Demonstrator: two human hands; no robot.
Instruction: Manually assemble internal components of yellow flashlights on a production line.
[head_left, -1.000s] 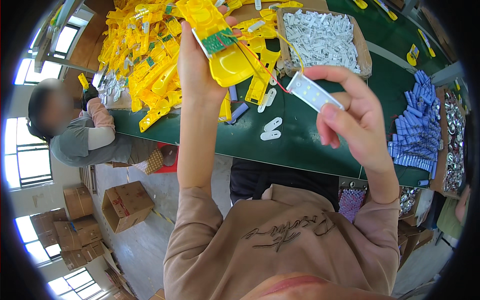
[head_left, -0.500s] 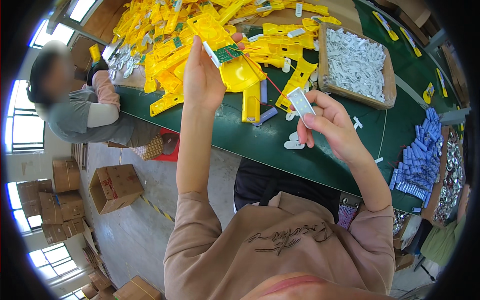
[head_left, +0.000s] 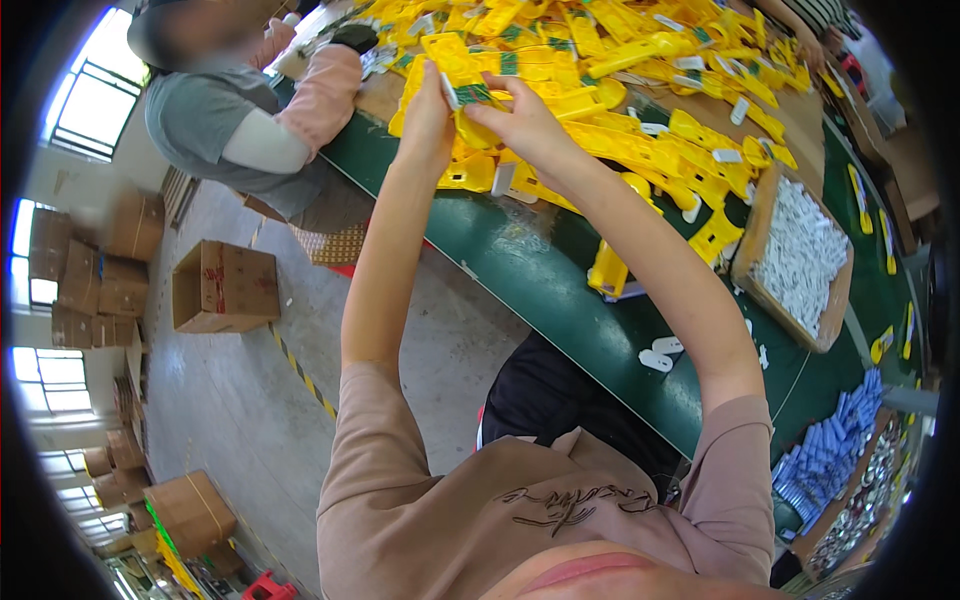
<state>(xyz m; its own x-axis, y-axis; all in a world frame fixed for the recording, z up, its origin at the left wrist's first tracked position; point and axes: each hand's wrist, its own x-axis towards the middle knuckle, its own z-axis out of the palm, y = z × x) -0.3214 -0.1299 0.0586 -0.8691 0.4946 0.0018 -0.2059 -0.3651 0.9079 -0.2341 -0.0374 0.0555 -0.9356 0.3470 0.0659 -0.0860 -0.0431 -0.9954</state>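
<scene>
Over the heap, my left hand is closed around the edge of a yellow plastic housing. A small green circuit board with a white plastic piece at its side lies against that housing. From the right, my right hand reaches across, its fingers closed at the board's edge. Its fingertips are partly hidden. Just below my hands shows a white flat piece; whether it hangs or lies there I cannot tell.
Yellow housings cover the green table. At right stand a box of white parts and a pile of blue cylindrical cells. White oval pieces lie near the edge. A co-worker sits at left; a carton stands on the floor.
My view has swung left. My right hand has moved from holding the white light panel out at the right to the circuit board beside my left hand; the red wire no longer shows.
</scene>
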